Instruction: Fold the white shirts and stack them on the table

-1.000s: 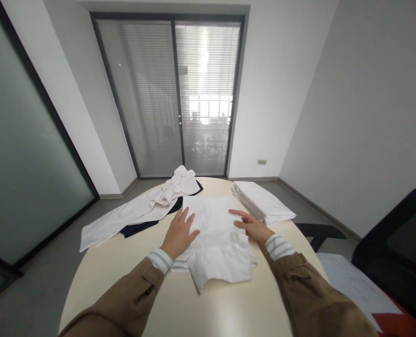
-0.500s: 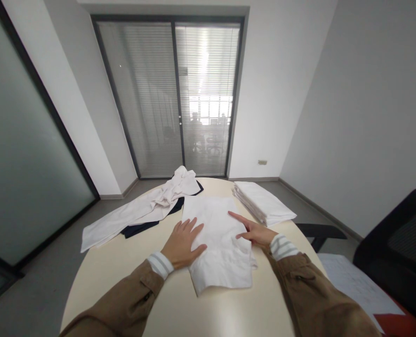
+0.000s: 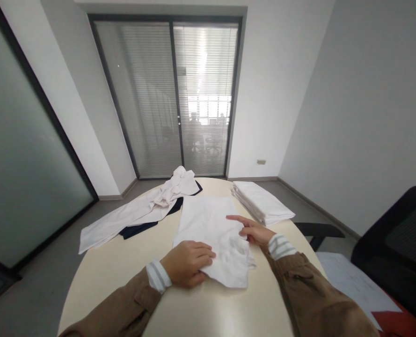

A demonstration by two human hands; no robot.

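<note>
While left hand holds cloth, right hand rests

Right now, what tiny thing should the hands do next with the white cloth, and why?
I'd probably have the right hand gently smooth the right side of the white cloth. That side looks bunched up just below the right hand, while the far part lies flatter. The left hand is at the near left edge, so it could perhaps steady the cloth.

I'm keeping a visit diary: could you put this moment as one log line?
left hand: fingers over white garment's near-left edge | right hand: index finger extended along its right side | folded white stack: farther right
</note>
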